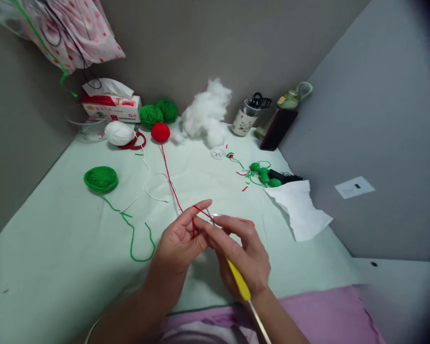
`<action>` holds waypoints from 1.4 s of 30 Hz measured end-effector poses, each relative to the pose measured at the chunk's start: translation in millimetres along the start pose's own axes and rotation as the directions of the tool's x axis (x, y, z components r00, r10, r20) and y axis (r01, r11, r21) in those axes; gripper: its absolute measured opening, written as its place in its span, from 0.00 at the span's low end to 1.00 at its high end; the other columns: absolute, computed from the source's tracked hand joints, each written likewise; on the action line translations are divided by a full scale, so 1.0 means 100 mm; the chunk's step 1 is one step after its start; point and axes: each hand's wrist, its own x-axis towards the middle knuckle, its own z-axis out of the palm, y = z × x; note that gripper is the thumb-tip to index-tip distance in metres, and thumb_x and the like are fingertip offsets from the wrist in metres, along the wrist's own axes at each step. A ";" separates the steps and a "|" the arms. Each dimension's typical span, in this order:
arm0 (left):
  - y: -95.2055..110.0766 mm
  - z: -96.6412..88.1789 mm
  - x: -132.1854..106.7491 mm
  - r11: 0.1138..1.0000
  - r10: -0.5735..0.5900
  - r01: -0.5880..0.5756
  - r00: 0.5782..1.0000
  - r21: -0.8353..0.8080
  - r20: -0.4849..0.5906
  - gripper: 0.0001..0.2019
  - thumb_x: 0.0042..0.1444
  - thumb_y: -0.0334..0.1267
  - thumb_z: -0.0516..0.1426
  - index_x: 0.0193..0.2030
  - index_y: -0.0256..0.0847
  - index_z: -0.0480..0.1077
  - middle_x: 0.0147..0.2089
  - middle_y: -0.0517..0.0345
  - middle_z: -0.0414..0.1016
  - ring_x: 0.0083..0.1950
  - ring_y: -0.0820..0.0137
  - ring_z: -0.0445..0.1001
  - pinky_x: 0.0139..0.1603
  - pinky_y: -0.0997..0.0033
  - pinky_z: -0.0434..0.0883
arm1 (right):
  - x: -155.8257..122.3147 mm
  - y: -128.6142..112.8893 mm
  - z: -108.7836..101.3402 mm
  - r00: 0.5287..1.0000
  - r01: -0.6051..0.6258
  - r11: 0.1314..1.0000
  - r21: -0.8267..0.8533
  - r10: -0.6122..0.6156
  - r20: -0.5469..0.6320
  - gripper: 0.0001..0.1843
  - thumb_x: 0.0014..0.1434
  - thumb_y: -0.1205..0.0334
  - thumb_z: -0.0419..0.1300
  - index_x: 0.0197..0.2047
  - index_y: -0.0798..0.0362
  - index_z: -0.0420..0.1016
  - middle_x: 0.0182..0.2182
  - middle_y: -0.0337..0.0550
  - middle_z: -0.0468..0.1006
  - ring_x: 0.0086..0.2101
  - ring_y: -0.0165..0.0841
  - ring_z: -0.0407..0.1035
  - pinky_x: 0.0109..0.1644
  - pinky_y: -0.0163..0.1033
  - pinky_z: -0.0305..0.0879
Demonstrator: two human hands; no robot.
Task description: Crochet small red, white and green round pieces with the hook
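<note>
Red yarn [172, 180] runs from a small red ball [160, 132] to my left hand [179, 239] and passes over its raised index finger. The thumb and other fingers of that hand are closed on the yarn, near the right fingertips. My right hand [241, 253] grips a crochet hook [239, 281] by its yellow handle; its metal tip meets the red strand by the left index finger. Any stitches between the fingertips are hidden. Behind my right hand a thin tool with an orange end [250, 222] is partly covered.
Green yarn [101, 179], white yarn [119, 133] and red-handled scissors [139, 141] lie to the left. Stuffing [206, 114], a tissue box [111, 107], a pen cup [245, 119] and a phone [278, 129] line the back. Green crocheted balls [264, 177] and white paper [301, 210] lie right.
</note>
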 end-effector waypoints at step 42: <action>0.10 -0.04 -0.06 0.997 -0.064 0.062 0.997 0.053 0.043 0.26 0.55 0.34 0.71 0.61 0.45 0.78 0.35 0.61 0.77 0.37 0.71 0.73 0.46 0.69 0.70 | 0.12 0.04 -0.01 0.931 -0.334 0.716 0.613 0.354 0.093 0.08 0.69 0.61 0.65 0.46 0.42 0.87 0.42 0.45 0.86 0.39 0.36 0.78 0.37 0.41 0.77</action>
